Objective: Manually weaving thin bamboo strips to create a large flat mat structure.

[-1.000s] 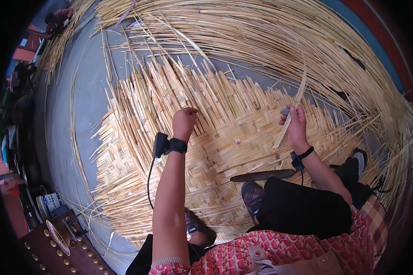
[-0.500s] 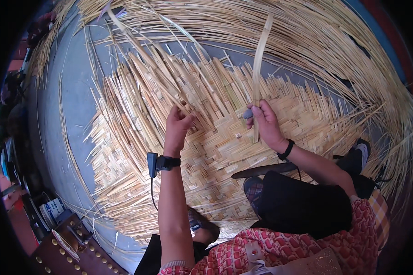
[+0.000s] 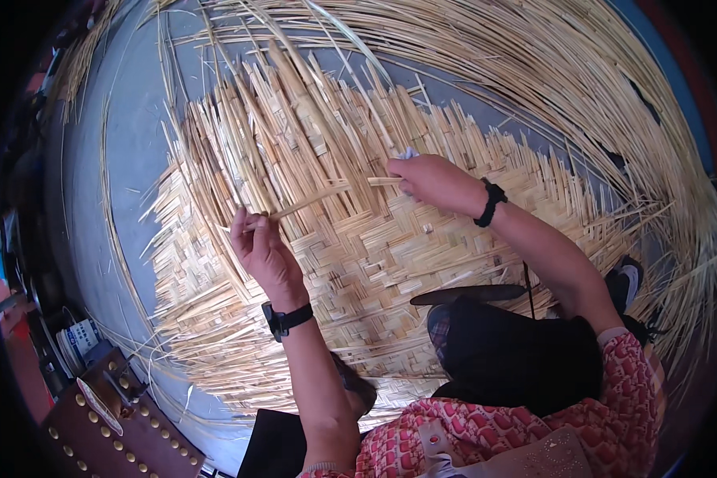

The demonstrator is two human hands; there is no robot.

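Left hand pinches one end of a flat bamboo strip; right hand, fingers closed, grips the other end. Strip lies mid-frame across the woven mat, held taut, likely to keep it aligned with the weave.

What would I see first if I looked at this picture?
A huge woven mat of pale bamboo strips fills the middle of the floor, with loose strips fanned around its far edge. Over it, the left hand and the right hand hold one thin strip between them. A dark knife-like blade lies on the mat near the person's knee.
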